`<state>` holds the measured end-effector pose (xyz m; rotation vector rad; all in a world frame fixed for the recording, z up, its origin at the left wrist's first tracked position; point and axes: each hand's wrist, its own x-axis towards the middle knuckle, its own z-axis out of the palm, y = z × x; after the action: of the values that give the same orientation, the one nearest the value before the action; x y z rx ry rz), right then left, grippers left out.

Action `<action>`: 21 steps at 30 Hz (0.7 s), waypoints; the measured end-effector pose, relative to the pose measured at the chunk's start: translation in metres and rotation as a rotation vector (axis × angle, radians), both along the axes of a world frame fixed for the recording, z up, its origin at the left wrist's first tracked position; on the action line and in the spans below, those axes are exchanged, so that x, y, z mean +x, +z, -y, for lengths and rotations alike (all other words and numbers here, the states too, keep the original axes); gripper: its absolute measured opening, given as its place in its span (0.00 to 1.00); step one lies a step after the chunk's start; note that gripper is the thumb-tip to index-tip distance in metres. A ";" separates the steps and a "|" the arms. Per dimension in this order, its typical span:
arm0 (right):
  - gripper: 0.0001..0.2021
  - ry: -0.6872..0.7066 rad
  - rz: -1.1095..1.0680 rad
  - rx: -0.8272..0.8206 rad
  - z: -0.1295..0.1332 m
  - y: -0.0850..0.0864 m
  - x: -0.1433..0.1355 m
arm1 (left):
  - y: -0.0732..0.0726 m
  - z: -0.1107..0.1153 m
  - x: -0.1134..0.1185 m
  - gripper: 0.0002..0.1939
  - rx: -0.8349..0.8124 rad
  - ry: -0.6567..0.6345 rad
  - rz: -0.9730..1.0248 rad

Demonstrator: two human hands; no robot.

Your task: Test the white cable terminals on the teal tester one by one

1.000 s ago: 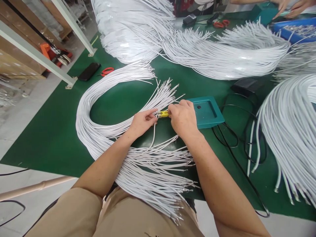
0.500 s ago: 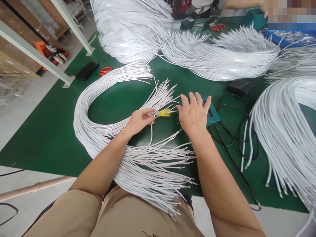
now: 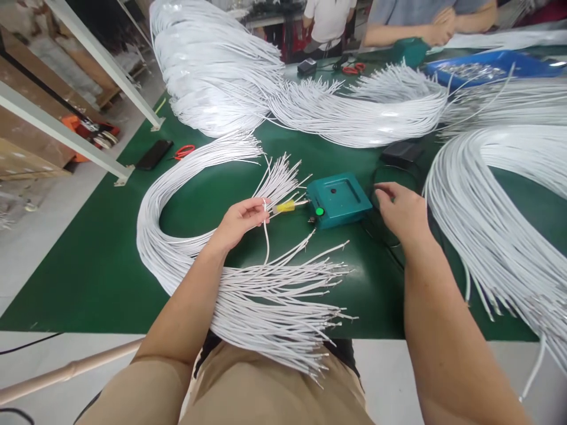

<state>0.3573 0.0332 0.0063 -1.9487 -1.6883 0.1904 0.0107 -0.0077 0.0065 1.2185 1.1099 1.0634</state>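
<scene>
My left hand (image 3: 245,219) is closed on a white cable (image 3: 266,243), pinching it between thumb and fingers; its loose end hangs below. Just beyond the fingertips is a yellow piece (image 3: 284,206) with a thin metal rod pointing at a teal box (image 3: 340,200). The box has a recessed top and a green button (image 3: 319,211). To the right of the box, my right hand (image 3: 402,213) hovers with thumb and forefinger slightly apart and nothing visible in them. Its other fingers are mostly hidden. A curved white cable bundle (image 3: 148,224) lies around my left hand.
More white cables are heaped at the back (image 3: 217,65) and right (image 3: 491,195). A black adapter (image 3: 402,153) and black cord lie beyond my right hand. Red-handled scissors (image 3: 184,152) and a phone (image 3: 154,154) sit left. A co-worker's hands (image 3: 440,28) are near a blue tray (image 3: 509,64).
My right hand has moved right, off the teal box, and its spread fingers have curled in. The box shows fully now. My left hand still grips the cable. The view has shifted.
</scene>
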 end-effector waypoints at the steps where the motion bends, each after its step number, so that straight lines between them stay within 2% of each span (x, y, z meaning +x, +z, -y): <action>1: 0.15 -0.021 -0.019 0.006 0.001 -0.010 0.006 | 0.000 0.000 0.001 0.19 0.003 -0.006 -0.007; 4: 0.15 -0.042 -0.040 0.043 0.002 -0.035 0.014 | 0.002 0.002 0.003 0.16 0.012 -0.029 -0.035; 7: 0.14 -0.068 -0.056 0.086 -0.001 -0.046 0.013 | 0.012 0.009 0.006 0.12 0.044 -0.059 -0.046; 9: 0.14 -0.092 -0.053 0.099 -0.002 -0.048 0.011 | 0.026 0.019 0.010 0.10 0.083 -0.102 -0.065; 12: 0.14 -0.089 -0.046 0.110 -0.002 -0.049 0.010 | 0.053 0.038 0.020 0.09 0.095 -0.247 -0.159; 15: 0.15 -0.080 -0.040 0.123 0.001 -0.050 0.010 | 0.071 0.055 0.034 0.11 0.072 -0.274 -0.305; 21: 0.15 -0.071 -0.063 0.146 0.001 -0.050 0.010 | 0.070 0.064 0.046 0.16 -0.036 -0.230 -0.350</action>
<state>0.3678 0.0318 -0.0438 -1.8720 -1.5455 0.0983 0.0562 -0.0717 0.0762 1.5004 1.2106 0.6685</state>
